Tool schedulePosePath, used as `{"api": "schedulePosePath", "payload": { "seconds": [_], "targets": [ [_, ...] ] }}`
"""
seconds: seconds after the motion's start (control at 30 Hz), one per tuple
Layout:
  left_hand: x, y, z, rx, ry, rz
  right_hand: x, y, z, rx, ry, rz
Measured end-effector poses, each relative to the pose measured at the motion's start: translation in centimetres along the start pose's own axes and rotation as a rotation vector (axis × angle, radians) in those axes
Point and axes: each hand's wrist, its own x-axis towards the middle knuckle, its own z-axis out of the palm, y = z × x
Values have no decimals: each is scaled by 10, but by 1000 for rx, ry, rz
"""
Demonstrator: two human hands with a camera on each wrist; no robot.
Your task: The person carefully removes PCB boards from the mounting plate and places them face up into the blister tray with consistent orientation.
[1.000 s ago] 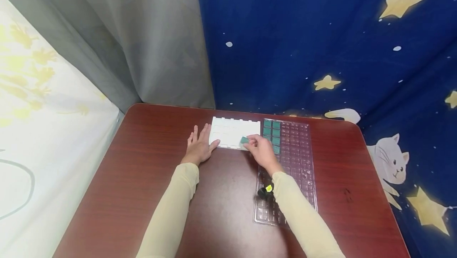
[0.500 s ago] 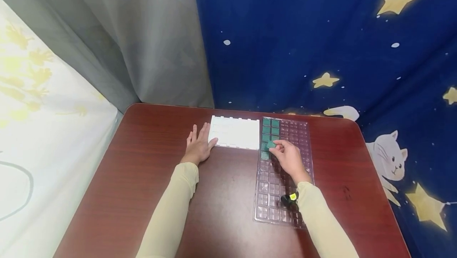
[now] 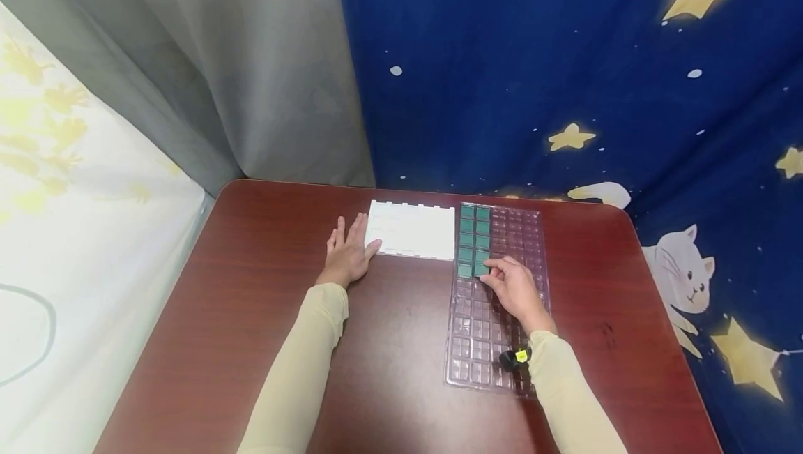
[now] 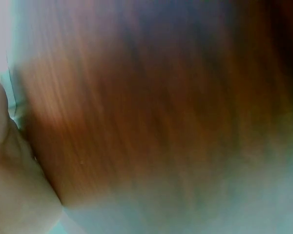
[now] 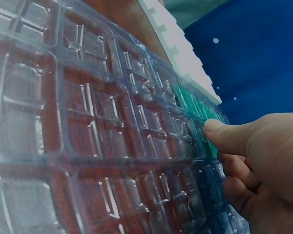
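Note:
My left hand (image 3: 348, 255) lies flat beside the white rectangular board (image 3: 410, 231), fingers spread and thumb over its lower left corner. In the left wrist view, part of that hand (image 4: 14, 180) shows at the left edge. A clear plastic tray (image 3: 463, 346) with small square pockets lies right of the board. Green square pieces (image 3: 466, 239) fill the far ends of its two left columns. At the nearest filled pocket of the second column, my right hand (image 3: 516, 290) pinches a green square piece (image 3: 480, 269) between thumb and fingers. The right wrist view shows the thumb (image 5: 229, 136) against it.
The tray and board rest on a reddish-brown wooden table (image 3: 389, 342). Grey (image 3: 282, 77) and blue star-patterned curtains (image 3: 452, 91) hang behind its far edge. A black device with a yellow tag (image 3: 517, 358) sits at my right wrist, over the tray.
My right hand has carried a green square piece from over the white board rightward to the tray and lowered it at a pocket in the second column. The left hand has stayed in place.

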Motion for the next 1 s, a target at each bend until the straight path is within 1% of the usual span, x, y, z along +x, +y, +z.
{"api": "schedulePosePath", "payload": {
  "seconds": [0.1,0.33,0.47,0.6,0.67,0.83,1.0],
  "targets": [
    [-1,1,-1,-9,-1,-1,-1,1,0,1,-13,6],
    [-4,3,-2,-11,7,2,-3,3,3,17,7,10],
    [-1,1,-1,5,3,-3,-2,4,5,37,10,20],
    [4,-3,2,36,-6,-8,-1,5,6,43,-2,36],
    [4,-3,2,41,-7,-8,-1,5,5,45,-9,42],
    [2,-1,-1,19,-6,-6,0,7,4,53,-33,45],
    [2,0,-1,19,-18,-13,1,8,2,73,-54,56]
  ]
}}
